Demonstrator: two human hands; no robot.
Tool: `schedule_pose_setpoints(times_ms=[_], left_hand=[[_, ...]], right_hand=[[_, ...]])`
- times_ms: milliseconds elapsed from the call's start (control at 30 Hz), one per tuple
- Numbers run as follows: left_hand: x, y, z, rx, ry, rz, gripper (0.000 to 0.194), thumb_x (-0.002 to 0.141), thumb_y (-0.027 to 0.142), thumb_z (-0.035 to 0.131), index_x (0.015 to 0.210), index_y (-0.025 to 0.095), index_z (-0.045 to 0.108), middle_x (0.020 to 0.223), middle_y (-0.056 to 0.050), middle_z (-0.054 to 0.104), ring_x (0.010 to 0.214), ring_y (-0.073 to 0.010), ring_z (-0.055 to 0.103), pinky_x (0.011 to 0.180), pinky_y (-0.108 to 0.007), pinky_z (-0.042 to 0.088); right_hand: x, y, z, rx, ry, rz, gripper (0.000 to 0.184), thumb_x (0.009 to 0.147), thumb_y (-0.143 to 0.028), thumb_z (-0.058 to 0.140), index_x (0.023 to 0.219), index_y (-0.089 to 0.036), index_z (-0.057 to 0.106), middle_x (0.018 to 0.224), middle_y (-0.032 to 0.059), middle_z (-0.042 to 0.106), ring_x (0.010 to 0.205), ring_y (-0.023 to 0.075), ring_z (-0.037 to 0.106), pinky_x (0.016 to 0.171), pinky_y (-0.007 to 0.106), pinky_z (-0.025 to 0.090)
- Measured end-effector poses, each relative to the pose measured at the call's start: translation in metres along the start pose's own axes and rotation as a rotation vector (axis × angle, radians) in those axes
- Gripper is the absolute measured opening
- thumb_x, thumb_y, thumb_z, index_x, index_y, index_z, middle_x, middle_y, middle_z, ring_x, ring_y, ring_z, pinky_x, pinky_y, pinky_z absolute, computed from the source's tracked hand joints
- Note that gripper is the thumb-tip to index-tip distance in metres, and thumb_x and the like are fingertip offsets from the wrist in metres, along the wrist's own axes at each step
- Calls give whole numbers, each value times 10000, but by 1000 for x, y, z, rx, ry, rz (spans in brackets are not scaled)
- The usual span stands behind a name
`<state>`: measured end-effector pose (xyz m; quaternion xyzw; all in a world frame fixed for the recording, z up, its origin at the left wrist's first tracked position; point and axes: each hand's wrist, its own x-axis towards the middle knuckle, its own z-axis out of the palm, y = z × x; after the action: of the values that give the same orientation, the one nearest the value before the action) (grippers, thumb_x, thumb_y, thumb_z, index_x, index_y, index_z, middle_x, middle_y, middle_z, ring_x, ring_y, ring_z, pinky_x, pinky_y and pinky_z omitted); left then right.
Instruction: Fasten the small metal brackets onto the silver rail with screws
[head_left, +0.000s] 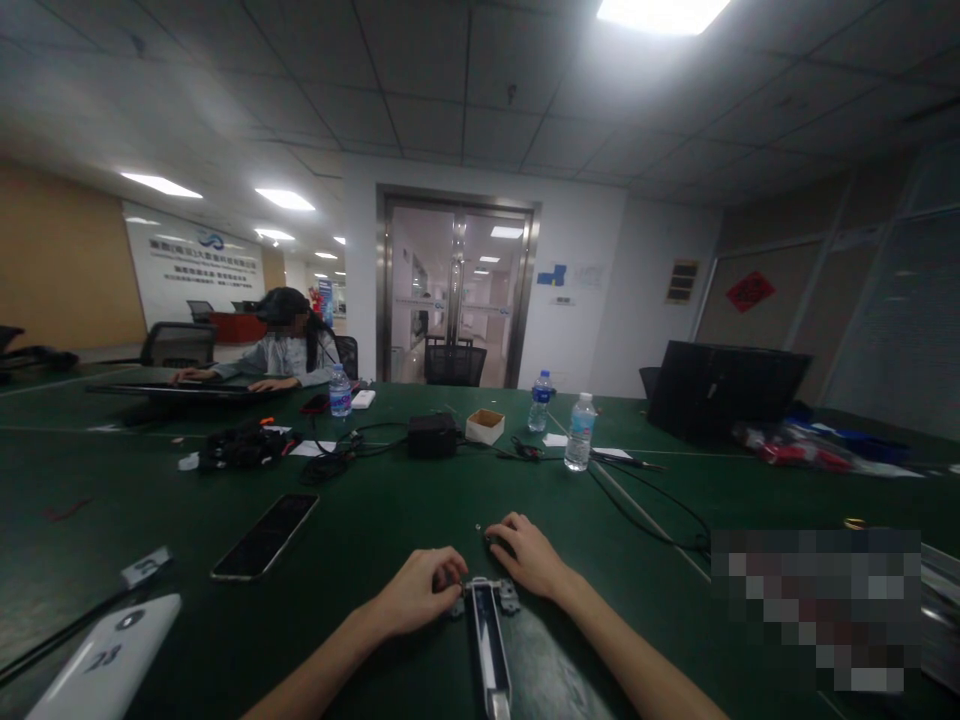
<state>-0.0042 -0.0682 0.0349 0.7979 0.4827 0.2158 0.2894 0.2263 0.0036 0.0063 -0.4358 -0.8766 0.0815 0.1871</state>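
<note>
Item: long narrow metal part (489,640), lying flat on the green counter (390,520), its hinged end pointing away from the viewer.
Left hand (420,590): curled, fingertips pinched at the left side of the part's far end; what they grip is too small to tell.
Right hand (525,552): palm down just beyond the part's far end, to its right, fingers bent over something dark and small.
Left of the part: a black phone (266,535), face up.
Well beyond the part: two water bottles (579,432), a small cardboard box (485,425).
</note>
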Motion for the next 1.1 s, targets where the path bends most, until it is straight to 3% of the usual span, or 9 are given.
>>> schedule_pose_setpoints(times_ms=[200,433,567,800,1100], left_hand=[[1,-6,2,25,-1,37,247,850,296,559,1055,184,639,911,-3,650,753,-136,559,634,-209,426],[0,-9,-2,57,-31,29,242,877,278,525,1074,185,629,908,-6,612,737,-134,531,610,-207,409],[-1,-8,-6,113,2,32,221,862,227,519,1044,189,638,931,-15,604,783,-149,537,647,-223,418],[-1,-8,-7,164,26,12,210,841,197,516,1010,195,640,915,-16,600,781,-148,529,633,-215,406],[2,-15,-4,182,37,54,197,841,199,522,1003,185,634,891,-11,589,755,-140,523,633,-216,394]], right_hand=[[-2,5,-2,53,6,63,134,908,-217,518,966,-182,633,1017,76,612,971,203,569,857,296,449],[-9,4,-23,145,-47,50,151,894,-220,507,960,-163,630,902,57,669,804,168,619,721,263,469],[-14,1,-31,191,-33,-36,156,820,-167,539,916,-170,662,868,31,672,756,145,608,682,232,461],[-18,-17,-31,222,-106,-79,171,742,-133,580,859,-164,701,812,19,658,695,126,576,627,203,428],[-19,-30,-32,292,-142,-56,111,788,-201,616,844,-155,700,773,19,664,665,123,577,590,199,419]])
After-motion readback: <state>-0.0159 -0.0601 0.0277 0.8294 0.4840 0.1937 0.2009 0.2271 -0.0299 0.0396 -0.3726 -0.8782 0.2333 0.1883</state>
